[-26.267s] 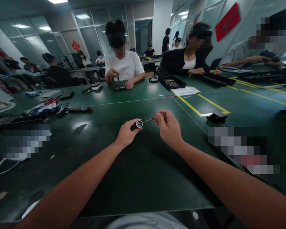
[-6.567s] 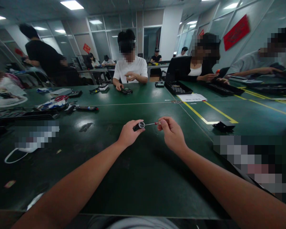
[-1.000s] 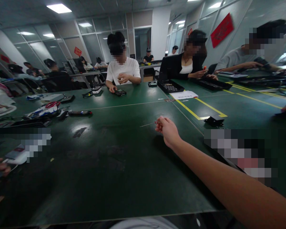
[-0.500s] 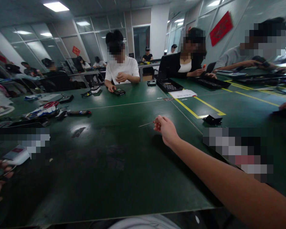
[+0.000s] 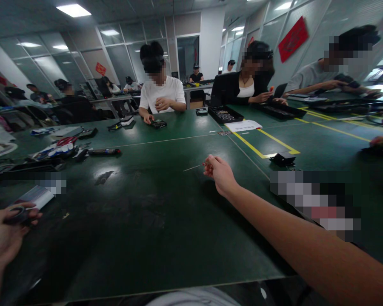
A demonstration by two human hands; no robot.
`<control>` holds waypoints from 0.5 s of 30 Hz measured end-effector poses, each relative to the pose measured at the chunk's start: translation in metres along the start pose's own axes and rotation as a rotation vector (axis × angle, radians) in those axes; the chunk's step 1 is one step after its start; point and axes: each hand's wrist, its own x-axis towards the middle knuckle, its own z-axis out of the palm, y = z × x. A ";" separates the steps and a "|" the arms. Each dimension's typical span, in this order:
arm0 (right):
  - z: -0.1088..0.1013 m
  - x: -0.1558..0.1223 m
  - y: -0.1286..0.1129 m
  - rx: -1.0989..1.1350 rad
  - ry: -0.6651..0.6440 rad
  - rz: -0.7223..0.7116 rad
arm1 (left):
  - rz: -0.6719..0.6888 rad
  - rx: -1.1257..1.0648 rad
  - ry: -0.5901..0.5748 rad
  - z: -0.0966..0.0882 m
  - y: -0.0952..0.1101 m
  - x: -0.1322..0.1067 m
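Note:
My right hand is stretched out over the middle of the green table, its fingers pinched round a thin metal rod. The rod's bare end points left; its other end is hidden in my fingers, so its kind does not show. At the left edge, my left hand has its fingers curled round a dark round object that looks like a ring or small roll. Just beyond that hand lies a white box-like item, partly blurred out.
A green tabletop carries a cluttered pile and a dark pen-shaped tool at left. To the right are a small black part and yellow tape lines. Co-workers sit across, near a black tray.
My left hand has come further into view from the left edge, with the dark round object in it. My right hand holds the rod in nearly the same place.

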 end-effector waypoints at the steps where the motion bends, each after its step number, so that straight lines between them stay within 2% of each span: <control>1: 0.000 0.000 0.000 -0.003 0.000 0.003 | 0.030 -0.122 -0.017 0.008 0.003 -0.001; 4: -0.001 0.000 0.001 -0.010 -0.006 0.005 | 0.070 -0.245 -0.148 0.044 0.023 -0.014; 7: -0.001 0.000 0.001 0.006 -0.029 0.012 | 0.158 -0.297 -0.380 0.089 0.046 -0.030; 11: 0.001 -0.002 -0.001 0.001 -0.052 0.053 | 0.365 -0.294 -0.595 0.151 0.067 -0.046; 15: 0.001 -0.002 -0.001 -0.014 -0.059 0.064 | 0.585 -0.247 -0.699 0.208 0.076 -0.056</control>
